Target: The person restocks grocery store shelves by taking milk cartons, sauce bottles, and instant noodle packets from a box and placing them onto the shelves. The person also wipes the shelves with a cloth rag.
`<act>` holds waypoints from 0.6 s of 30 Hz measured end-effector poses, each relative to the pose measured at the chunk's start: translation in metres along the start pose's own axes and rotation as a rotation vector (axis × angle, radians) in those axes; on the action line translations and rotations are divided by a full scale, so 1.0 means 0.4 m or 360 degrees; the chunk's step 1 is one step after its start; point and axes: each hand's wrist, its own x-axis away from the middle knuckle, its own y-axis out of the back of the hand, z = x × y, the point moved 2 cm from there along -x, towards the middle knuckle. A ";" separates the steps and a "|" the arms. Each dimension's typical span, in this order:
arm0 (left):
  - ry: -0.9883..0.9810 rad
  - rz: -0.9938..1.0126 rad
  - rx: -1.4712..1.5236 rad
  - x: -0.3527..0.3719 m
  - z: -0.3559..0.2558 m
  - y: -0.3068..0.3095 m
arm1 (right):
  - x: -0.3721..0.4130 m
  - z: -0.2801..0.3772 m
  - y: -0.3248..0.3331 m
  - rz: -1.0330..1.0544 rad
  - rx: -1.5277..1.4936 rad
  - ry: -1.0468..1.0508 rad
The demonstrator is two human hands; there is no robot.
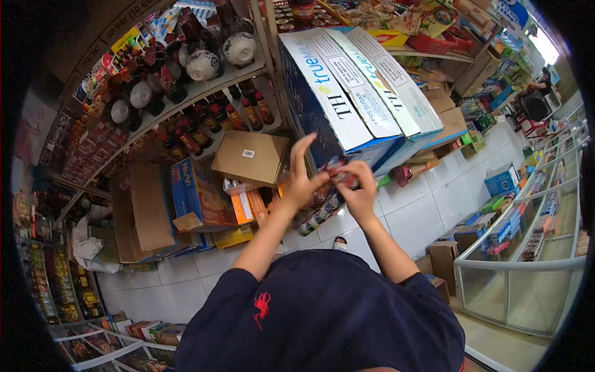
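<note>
Mid-frame, my right hand (359, 194) has its fingers closed on the upper end of the packet (320, 208), which slants toward lower left; my left hand's (299, 188) fingers spread beside it, contact unclear.

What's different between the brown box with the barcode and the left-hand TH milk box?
The brown box has a plain brown top with a small white barcode label, while the milk box has a white top with big printed lettering and blue sides. The brown box looks clearly smaller than the milk box. Both are cardboard.
</note>
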 end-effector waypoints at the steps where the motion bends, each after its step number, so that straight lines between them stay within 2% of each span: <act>1: 0.0058 -0.0068 0.0148 0.037 0.002 -0.013 | -0.028 0.046 0.001 -0.0167 -0.0115 -0.0127; 3: -0.0102 -0.0123 0.0357 0.076 0.030 -0.066 | -0.064 0.086 -0.005 -0.0079 0.0038 -0.0111; 4: 0.0288 -0.0127 0.0470 0.095 0.017 -0.091 | -0.077 0.107 -0.009 -0.0071 0.0040 -0.0105; 5: 0.0399 -0.0174 0.0635 0.103 0.036 -0.110 | -0.091 0.129 -0.016 -0.0016 0.0100 -0.0047; 7: 0.0280 -0.0323 0.0404 0.066 0.008 -0.104 | -0.122 0.157 -0.013 0.0074 0.0241 0.0096; 9: 0.0267 -0.0662 0.0322 0.025 -0.014 -0.097 | -0.139 0.166 0.002 -0.0041 0.0188 0.0028; 10: 0.0437 -0.0660 0.0817 -0.006 -0.051 -0.081 | -0.156 0.164 0.013 -0.0106 0.0287 0.0153; 11: 0.0440 -0.0666 0.0828 -0.006 -0.031 -0.087 | -0.171 0.161 0.020 -0.0138 0.0297 0.0074; 13: 0.0215 -0.0358 -0.0128 -0.022 -0.011 -0.113 | -0.209 0.120 0.013 -0.0110 0.0275 0.0025; 14: -0.0011 -0.0446 -0.0146 -0.031 -0.026 -0.127 | -0.224 0.106 -0.001 -0.0053 0.0249 -0.0027; 16: 0.0011 -0.0509 -0.0106 -0.036 0.011 -0.147 | -0.246 0.086 -0.020 0.0084 0.0275 -0.0086; 18: 0.0146 -0.0553 -0.0158 -0.036 0.073 -0.159 | -0.255 0.074 -0.034 0.0112 0.0558 0.0135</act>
